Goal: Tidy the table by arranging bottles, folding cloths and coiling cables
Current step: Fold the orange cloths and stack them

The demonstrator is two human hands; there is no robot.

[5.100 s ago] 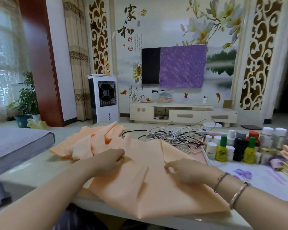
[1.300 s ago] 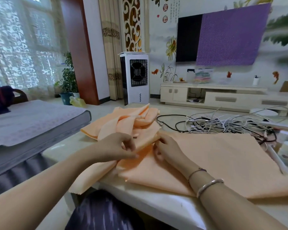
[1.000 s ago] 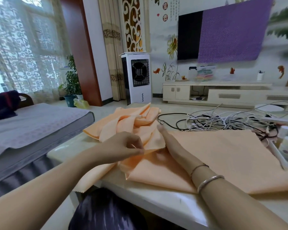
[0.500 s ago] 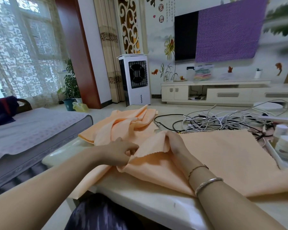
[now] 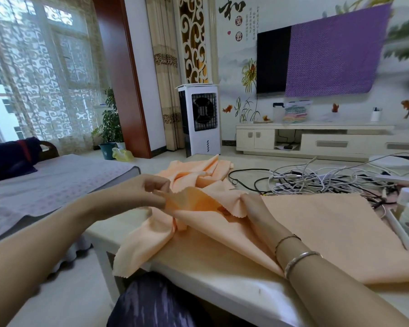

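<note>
Spreading across the glossy cream table (image 5: 222, 277), a soft peach cloth (image 5: 328, 232) lies flat with zigzag-cut edges. Tangled white and black cables (image 5: 316, 178) sit behind it. Left hand (image 5: 142, 192) pinches a lifted corner; right hand (image 5: 257, 208) grips the adjoining edge.

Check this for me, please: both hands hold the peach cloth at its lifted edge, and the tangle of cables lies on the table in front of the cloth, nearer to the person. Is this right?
One detail is wrong. In the head view the tangle of cables lies behind the peach cloth, farther from the person, not nearer. The rest holds: the left hand and the right hand both hold the cloth at its lifted edge.
</note>
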